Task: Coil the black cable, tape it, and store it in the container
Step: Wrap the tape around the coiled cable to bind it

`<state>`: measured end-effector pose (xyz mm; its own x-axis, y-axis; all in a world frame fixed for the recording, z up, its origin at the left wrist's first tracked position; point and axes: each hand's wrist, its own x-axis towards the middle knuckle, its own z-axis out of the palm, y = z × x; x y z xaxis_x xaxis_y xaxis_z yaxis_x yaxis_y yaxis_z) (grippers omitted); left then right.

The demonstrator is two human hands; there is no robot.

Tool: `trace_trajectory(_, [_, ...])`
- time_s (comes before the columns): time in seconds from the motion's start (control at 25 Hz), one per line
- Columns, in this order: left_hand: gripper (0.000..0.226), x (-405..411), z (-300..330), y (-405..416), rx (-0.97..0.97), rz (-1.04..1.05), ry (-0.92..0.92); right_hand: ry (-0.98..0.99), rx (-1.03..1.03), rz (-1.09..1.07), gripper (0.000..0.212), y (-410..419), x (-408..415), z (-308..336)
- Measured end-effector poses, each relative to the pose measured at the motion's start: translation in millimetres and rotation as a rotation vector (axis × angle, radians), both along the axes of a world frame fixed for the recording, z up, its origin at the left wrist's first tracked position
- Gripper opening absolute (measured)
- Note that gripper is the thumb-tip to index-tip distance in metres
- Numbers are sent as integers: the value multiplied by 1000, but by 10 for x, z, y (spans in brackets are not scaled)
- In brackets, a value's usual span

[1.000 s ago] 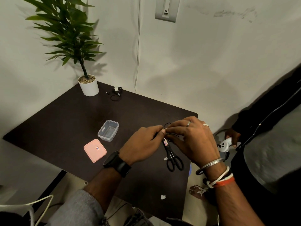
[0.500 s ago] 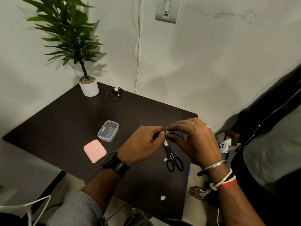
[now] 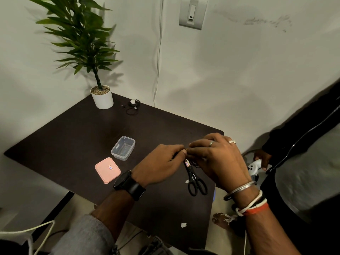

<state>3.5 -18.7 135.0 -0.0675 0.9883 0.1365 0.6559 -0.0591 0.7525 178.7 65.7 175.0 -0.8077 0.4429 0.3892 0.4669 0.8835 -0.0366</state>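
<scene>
My left hand (image 3: 161, 163) and my right hand (image 3: 215, 159) meet fingertip to fingertip above the dark table (image 3: 73, 144), pinching a small coil of black cable (image 3: 195, 162) between them. Most of the coil is hidden under my right fingers; only a few thin loops show below them. The clear plastic container (image 3: 123, 148) stands open to the left of my hands. Its pink lid (image 3: 107, 169) lies flat beside it, nearer to me.
Black scissors (image 3: 195, 181) lie just below my hands, with small white tape scraps (image 3: 187, 181) nearby. Another taped cable bundle (image 3: 133, 105) and a potted plant (image 3: 102, 96) sit at the far corner. A person (image 3: 303, 153) stands at the right holding a white controller.
My hands have stayed together over the scissors, with my right fingers closing down further over the coil; less cable shows than before.
</scene>
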Motion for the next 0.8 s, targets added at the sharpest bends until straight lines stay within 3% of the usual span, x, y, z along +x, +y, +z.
trace_trajectory(0.12, [23,-12,22,-26,4,-56,34,-32,-76,71,11,54,2,90])
trace_trajectory(0.24, [26,-20,74,-16,47,-52,51,-68,-141,86,19,94,-16,188])
trace_trajectory(0.52, [38,26,82,-42,91,4,-20,75,-404,5,10,106,42,181])
trace_trajectory(0.8, [35,67,50,-31,64,-23,-62,74,-406,-99,13,49,35,212])
